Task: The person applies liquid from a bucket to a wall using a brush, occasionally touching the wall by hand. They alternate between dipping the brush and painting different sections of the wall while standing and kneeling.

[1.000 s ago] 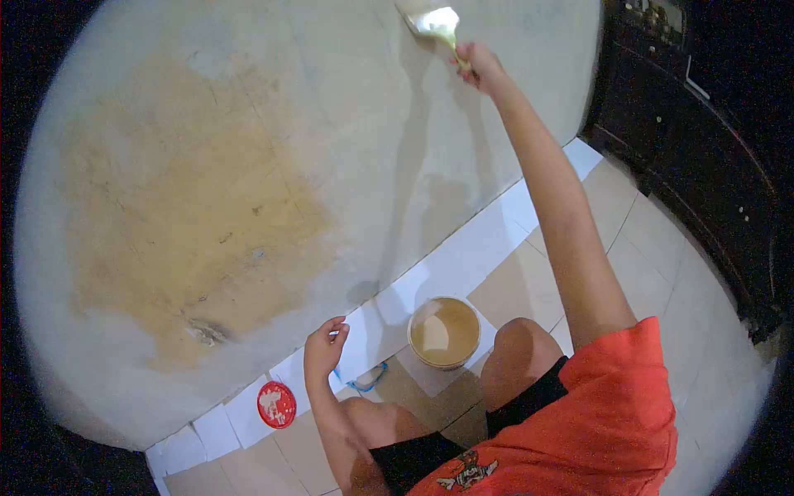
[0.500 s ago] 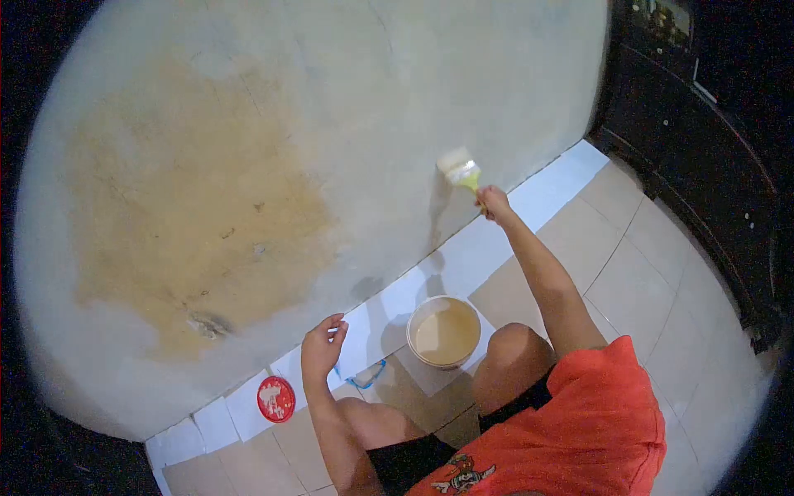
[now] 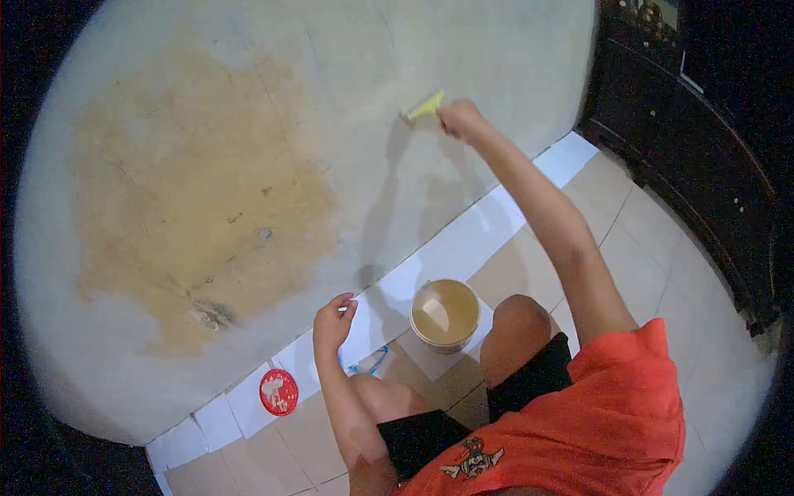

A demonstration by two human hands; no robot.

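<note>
My right hand [image 3: 461,121] is closed round the handle of a yellow-green brush [image 3: 425,107], whose head is against the pale wall [image 3: 364,165]. Raised near the foot of the wall, my left hand [image 3: 333,324] holds nothing, its fingers apart and slightly bent. Between my knees and the wall stands an open bucket [image 3: 444,316] of beige liquid on a white sheet. A large tan patch [image 3: 198,190] with dark marks covers the wall's left part.
White sheets [image 3: 405,277] line the tiled floor along the wall. A red lid [image 3: 279,392] with pale smears lies at the lower left. Near my left wrist is a blue strap-like item [image 3: 370,361]. Dark furniture [image 3: 678,140] stands at the right.
My right hand has moved up and left along the wall with the brush, which is now turned edge-on. My left hand has shifted slightly up and right in view.
</note>
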